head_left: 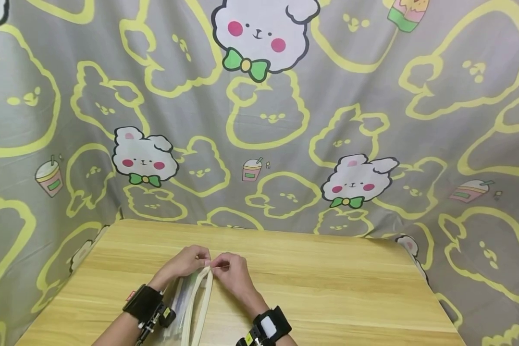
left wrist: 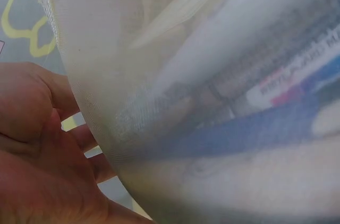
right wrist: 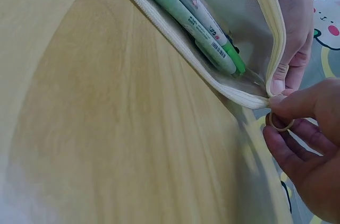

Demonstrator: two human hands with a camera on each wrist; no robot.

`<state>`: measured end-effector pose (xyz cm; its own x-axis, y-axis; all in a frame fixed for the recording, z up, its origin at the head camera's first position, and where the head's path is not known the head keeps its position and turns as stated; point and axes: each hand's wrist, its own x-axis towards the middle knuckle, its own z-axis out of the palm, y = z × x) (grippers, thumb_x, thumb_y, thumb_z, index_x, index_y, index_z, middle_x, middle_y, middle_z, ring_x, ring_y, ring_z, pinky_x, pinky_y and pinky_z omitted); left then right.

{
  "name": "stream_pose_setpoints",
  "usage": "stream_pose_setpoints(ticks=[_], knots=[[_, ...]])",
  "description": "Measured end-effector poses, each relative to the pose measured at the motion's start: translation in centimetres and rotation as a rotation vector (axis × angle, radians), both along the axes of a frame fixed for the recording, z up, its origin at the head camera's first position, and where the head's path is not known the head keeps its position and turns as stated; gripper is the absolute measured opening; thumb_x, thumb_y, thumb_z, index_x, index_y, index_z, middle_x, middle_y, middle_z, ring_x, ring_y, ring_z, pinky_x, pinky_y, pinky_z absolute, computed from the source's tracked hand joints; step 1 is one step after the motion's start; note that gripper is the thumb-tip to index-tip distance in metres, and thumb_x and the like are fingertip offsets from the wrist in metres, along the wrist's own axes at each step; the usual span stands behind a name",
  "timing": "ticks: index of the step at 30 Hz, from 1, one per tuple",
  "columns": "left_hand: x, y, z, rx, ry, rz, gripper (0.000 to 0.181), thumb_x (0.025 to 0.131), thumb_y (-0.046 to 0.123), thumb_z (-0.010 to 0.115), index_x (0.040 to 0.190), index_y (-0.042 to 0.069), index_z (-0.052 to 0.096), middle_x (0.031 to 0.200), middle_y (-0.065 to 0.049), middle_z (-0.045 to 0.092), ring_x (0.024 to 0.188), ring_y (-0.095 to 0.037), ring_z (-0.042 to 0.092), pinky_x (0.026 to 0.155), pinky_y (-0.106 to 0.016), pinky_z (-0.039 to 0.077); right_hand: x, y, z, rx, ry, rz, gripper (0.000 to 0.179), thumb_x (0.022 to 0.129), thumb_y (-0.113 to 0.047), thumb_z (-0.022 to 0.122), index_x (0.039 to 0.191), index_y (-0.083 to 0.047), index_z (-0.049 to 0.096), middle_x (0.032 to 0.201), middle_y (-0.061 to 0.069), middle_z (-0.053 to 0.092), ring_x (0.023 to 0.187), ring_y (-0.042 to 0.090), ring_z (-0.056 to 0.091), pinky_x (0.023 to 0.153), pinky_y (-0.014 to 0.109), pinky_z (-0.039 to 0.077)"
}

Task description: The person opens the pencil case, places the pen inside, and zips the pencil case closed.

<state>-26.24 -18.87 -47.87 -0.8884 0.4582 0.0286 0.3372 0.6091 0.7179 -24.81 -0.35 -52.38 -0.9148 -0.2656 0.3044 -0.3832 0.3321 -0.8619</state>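
Observation:
A see-through mesh zipper pouch [right wrist: 158, 20] with cream edging gapes along its zipper, pens inside. A green-barrelled pen [right wrist: 178, 17] and a white pen with a green tip [right wrist: 197, 9] show through the opening. My left hand [head_left: 191, 259] pinches the pouch at its far corner; in the left wrist view, the mesh covers part of its fingers. Thumb and finger of my right hand [head_left: 235, 275] pinch the zipper end at that same corner. A small ring-shaped pull [right wrist: 281, 127] hangs among the right fingers. Both hands' fingertips nearly meet there.
The pouch is over the left half of a light wood-grain table [head_left: 350, 288]. Behind and beside the table hangs a grey curtain [head_left: 281, 168] printed with rabbits and cups. Each wrist wears a black strap [head_left: 143, 302] with a small camera.

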Motion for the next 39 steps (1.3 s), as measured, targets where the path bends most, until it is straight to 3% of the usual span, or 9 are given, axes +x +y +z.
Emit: stream_pose_setpoints(ticks=[5,14,20,27,30,35,39], knots=[[-0.1,0.3,-0.3,-0.009,0.028,0.018,0.018,0.096,0.003,0.064,0.079,0.006,0.066,0.079,-0.001,0.062,0.072,-0.015,0.051,0.063,-0.029,0.041,0.7,0.5,-0.1,0.076,0.02,0.086,0.013,0.086,0.006,0.076,0.082,-0.006,0.077,0.084,0.001,0.076,0.079,0.0,0.066,0.074,0.017,0.055],[-0.1,0.8,-0.4,0.003,0.031,0.043,0.018,0.097,0.001,0.063,0.08,0.004,0.065,0.077,0.001,0.057,0.07,-0.015,0.048,0.063,-0.028,0.039,2.7,0.8,0.7,0.08,-0.062,0.222,0.016,0.085,0.009,0.074,0.08,-0.005,0.077,0.082,0.0,0.075,0.075,-0.004,0.064,0.07,0.014,0.055],[-0.4,1.2,-0.7,-0.005,0.041,0.082,0.02,0.098,0.002,0.062,0.079,0.007,0.064,0.077,0.001,0.057,0.07,-0.014,0.049,0.064,-0.028,0.039,4.5,1.2,1.1,0.08,-0.071,0.335,0.016,0.086,0.011,0.072,0.081,-0.004,0.077,0.08,-0.002,0.074,0.074,-0.003,0.065,0.07,0.014,0.056],[-0.4,1.5,-0.8,-0.014,0.043,0.119,0.021,0.1,0.001,0.061,0.08,0.007,0.063,0.079,-0.001,0.059,0.071,-0.016,0.049,0.066,-0.031,0.041,7.2,1.3,1.5,0.163,-0.074,0.441,0.014,0.087,0.006,0.075,0.08,-0.006,0.078,0.075,-0.007,0.074,0.067,-0.013,0.058,0.064,0.011,0.053],[-0.4,1.6,-0.8,-0.017,0.032,0.144,0.02,0.1,0.0,0.06,0.081,0.007,0.064,0.082,-0.003,0.061,0.072,-0.017,0.05,0.067,-0.033,0.043,8.4,1.2,2.0,0.182,-0.136,0.525,0.013,0.089,0.004,0.075,0.081,-0.006,0.079,0.074,-0.009,0.074,0.065,-0.014,0.058,0.064,0.011,0.054],[-0.3,1.7,-0.8,-0.023,0.019,0.17,0.02,0.101,0.0,0.06,0.082,0.007,0.064,0.08,-0.002,0.059,0.068,-0.018,0.048,0.066,-0.033,0.041,9.8,1.1,2.8,0.165,-0.363,0.653,0.006,0.092,-0.001,0.074,0.088,-0.001,0.079,0.073,-0.006,0.073,0.063,-0.006,0.063,0.065,0.015,0.055],[-0.3,1.8,-0.7,-0.03,0.022,0.178,0.021,0.1,0.0,0.061,0.081,0.008,0.064,0.079,-0.002,0.058,0.069,-0.018,0.048,0.066,-0.032,0.04,10.4,1.3,3.3,0.24,-0.388,0.654,0.006,0.091,-0.004,0.077,0.088,0.0,0.079,0.071,-0.005,0.072,0.059,-0.006,0.06,0.062,0.014,0.054]])
